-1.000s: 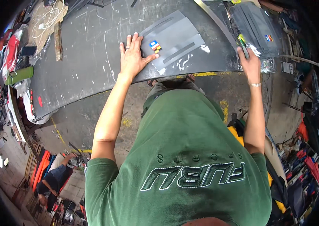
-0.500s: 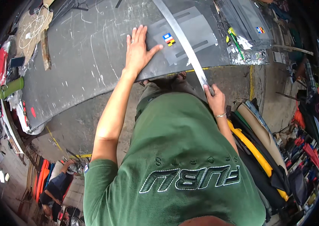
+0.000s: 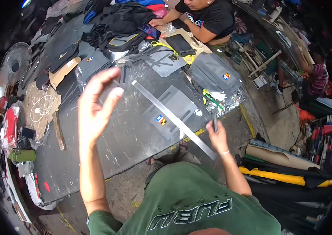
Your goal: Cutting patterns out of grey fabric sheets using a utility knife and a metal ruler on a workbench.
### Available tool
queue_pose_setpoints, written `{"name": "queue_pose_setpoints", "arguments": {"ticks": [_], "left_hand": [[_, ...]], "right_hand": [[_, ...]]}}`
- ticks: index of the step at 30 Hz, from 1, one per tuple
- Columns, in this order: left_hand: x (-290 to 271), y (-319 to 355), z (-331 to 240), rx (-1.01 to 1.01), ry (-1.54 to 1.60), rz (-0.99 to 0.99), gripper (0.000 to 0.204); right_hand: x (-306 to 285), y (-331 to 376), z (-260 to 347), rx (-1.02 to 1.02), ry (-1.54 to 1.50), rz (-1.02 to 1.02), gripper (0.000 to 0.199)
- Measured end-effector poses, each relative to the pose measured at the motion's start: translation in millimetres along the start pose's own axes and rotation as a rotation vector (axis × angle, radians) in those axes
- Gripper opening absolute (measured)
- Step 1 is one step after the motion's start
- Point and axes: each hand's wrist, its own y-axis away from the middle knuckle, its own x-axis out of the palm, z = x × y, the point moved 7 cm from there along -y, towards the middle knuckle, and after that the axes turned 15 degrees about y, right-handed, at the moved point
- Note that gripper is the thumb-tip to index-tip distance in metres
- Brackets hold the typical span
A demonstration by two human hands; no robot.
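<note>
My left hand (image 3: 97, 111) is raised above the table, fingers curved and apart from the thumb, with nothing in it. Below and to its right, a long metal ruler (image 3: 161, 106) lies slantwise across a grey sheet (image 3: 179, 101) with dark slots and a small coloured patch (image 3: 161, 120). The ruler's near end juts past the table's front edge. Beside that end, my right hand (image 3: 218, 137) is closed on a slim dark tool (image 3: 215, 124), whose kind I cannot make out.
Stacked grey pieces (image 3: 213, 70) in clear plastic lie at the table's right, near a green tool (image 3: 215, 102). A person in a black shirt (image 3: 217, 17) leans at the far side by black bags (image 3: 126, 41). Fabric rolls (image 3: 275, 176) lie to the right.
My left hand has lifted off the table and moved left. My right hand is now apart from the ruler, with the dark tool still in it. The view has tilted up, showing the table's far side.
</note>
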Motion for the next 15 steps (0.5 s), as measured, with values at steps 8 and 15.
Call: {"name": "queue_pose_setpoints", "arguments": {"ticks": [8,15], "left_hand": [[-14,-7,-159,0.662,0.143,0.143,0.056],[45,-17,-171,0.712,0.212,0.14,0.05]], "right_hand": [[-101,-64,195,0.093,-0.958,0.081,0.025],[-197,-44,335,-0.788,-1.316,0.347,0.047]]}}
